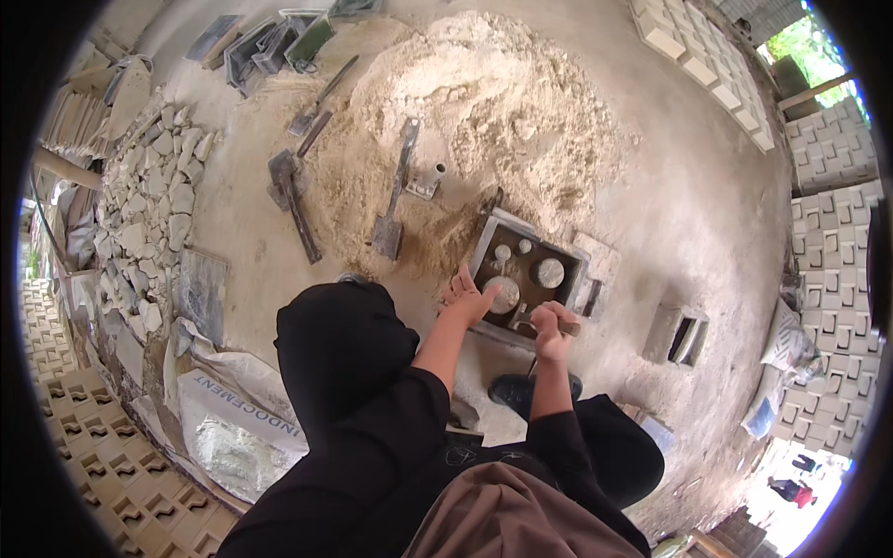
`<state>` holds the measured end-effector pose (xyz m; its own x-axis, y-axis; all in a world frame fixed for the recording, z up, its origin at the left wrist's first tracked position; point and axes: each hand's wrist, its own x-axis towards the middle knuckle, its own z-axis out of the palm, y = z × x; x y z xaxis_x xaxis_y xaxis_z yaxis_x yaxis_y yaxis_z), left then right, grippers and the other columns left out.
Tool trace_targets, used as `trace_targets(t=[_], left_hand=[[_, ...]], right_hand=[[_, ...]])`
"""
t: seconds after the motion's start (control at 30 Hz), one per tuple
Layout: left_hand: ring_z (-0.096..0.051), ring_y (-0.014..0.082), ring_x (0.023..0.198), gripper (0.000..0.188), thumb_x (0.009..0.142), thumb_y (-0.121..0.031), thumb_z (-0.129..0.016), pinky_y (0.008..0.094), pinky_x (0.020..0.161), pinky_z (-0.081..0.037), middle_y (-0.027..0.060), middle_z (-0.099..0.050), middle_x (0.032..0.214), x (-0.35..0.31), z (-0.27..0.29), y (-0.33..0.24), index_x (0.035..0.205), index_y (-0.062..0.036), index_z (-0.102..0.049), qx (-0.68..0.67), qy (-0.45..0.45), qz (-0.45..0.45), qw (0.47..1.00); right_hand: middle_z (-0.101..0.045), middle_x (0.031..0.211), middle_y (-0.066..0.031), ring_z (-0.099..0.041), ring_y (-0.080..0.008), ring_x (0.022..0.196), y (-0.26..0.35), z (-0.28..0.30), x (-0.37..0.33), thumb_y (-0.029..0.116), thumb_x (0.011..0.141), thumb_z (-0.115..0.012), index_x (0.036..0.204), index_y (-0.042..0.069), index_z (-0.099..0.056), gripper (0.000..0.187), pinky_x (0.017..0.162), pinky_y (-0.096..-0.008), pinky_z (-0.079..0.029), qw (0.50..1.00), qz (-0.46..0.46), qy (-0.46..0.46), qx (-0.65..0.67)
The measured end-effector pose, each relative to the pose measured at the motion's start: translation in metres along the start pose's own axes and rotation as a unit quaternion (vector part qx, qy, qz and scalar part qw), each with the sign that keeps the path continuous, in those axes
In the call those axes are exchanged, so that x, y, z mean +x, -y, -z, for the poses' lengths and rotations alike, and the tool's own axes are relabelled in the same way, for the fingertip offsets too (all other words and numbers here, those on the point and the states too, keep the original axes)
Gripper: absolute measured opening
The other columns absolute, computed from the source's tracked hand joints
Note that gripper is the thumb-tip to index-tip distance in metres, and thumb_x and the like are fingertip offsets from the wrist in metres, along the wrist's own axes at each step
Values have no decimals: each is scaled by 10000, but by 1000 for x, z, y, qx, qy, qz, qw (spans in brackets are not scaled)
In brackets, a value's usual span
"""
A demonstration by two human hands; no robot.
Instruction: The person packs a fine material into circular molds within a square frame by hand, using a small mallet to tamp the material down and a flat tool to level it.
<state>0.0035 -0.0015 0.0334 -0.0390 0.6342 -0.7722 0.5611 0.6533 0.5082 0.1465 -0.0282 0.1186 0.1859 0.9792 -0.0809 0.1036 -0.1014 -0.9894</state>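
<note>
Before me on the ground stands a square metal mould box [541, 232] with grey-brown material inside. Round pale pieces, two large and two small, show in it; one large disc [550, 272] sits near the right wall. My left hand [468, 298] hovers at the box's near left edge, fingers spread, with nothing visible in it. My right hand [553, 330] is closed round the brown handle of a small hand tool [568, 327] over the near right side. A short metal part shows left of the fist; the tool's working end is hard to make out.
A large pile of pale sand [484, 88] lies beyond the box. A shovel [389, 232], a hammer-like tool [296, 200] and a metal piece with an upright tube [428, 181] lie left. Broken stones [149, 200], an open powder sack [237, 428] and stacked blocks [828, 307] flank the floor.
</note>
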Motion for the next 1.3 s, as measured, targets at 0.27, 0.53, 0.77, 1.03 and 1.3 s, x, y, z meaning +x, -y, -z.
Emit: trace_targets(t=[0.27, 0.53, 0.77, 1.03, 1.3], left_hand=[[-63, 354, 1300, 945, 745, -663, -400, 520, 1024, -116, 144, -61, 1424, -3, 2, -1, 1376, -146, 78, -14, -7, -7, 1000], [-68, 341, 1308, 924, 751, -667, -378, 548, 1013, -106, 116, -43, 1436, -5, 5, -1, 1377, -175, 91, -23, -9, -11, 1000], [-45, 329, 1311, 937, 741, -659, -400, 520, 1027, -115, 118, -43, 1435, -3, 1, 0, 1381, -157, 65, -20, -10, -14, 1000], [-52, 342, 1305, 942, 739, -667, -395, 507, 1030, -120, 117, -51, 1434, 5, -5, 3, 1382, -157, 68, -11, -28, -28, 999], [-62, 341, 1301, 944, 737, -659, -409, 532, 1019, -120, 113, -64, 1432, 10, -5, 5, 1382, -157, 64, -15, -43, -26, 999]], right_hand=[[-424, 492, 13, -380, -57, 475, 3, 13, -9, 31, 731, -458, 517, 12, -447, 215, 422, -233, -275, 990, 84, 56, -102], [-402, 476, 8, -375, -70, 468, 21, 5, -29, 54, 731, -500, 515, 6, -410, 239, 420, -257, -273, 992, 110, 55, -29], [-364, 468, 33, -333, -41, 469, 15, -8, -5, 18, 760, -497, 516, 14, -392, 266, 404, -246, -262, 995, 56, 71, -43], [-442, 513, 21, -395, -45, 492, -8, -9, -6, 22, 767, -450, 541, 6, -468, 227, 430, -213, -300, 996, -2, 50, -70], [-469, 509, 5, -414, -53, 461, -3, 4, -14, 48, 773, -493, 537, 9, -482, 240, 401, -233, -310, 991, 111, 74, 8]])
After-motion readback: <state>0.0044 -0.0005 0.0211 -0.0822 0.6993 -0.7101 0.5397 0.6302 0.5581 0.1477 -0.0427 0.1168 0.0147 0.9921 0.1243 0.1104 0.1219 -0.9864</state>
